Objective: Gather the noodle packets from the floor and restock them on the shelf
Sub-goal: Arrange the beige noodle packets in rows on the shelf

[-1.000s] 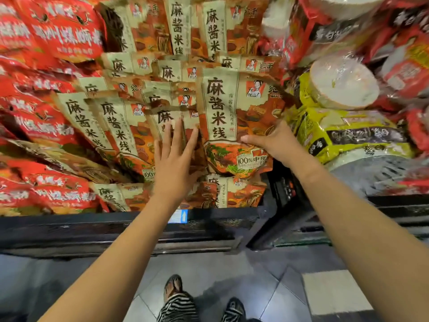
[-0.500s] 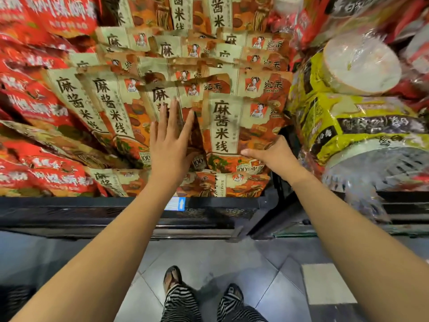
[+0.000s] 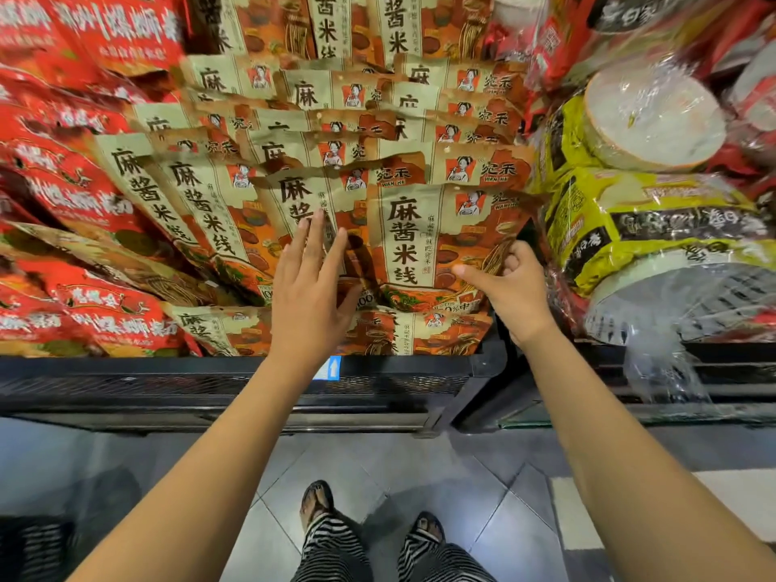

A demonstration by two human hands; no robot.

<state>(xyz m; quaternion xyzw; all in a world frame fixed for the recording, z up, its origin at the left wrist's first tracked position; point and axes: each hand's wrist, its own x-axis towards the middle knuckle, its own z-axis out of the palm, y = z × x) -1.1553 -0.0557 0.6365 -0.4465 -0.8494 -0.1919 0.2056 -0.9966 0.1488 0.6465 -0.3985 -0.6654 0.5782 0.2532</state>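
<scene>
1. Here, the front noodle packet (image 3: 409,241) is seen upright, foremost in a packed row on the shelf (image 3: 168,367); it is printed beige and orange, with large dark characters down a pale panel and a small red portrait logo at the top.
2. Its right edge is pinched by the right hand (image 3: 510,287), thumb across the front, fingers curled at the edge.
3. The left hand (image 3: 308,287) is laid flat, fingers straight, on the neighbouring packets (image 3: 201,212) just beside it.
</scene>
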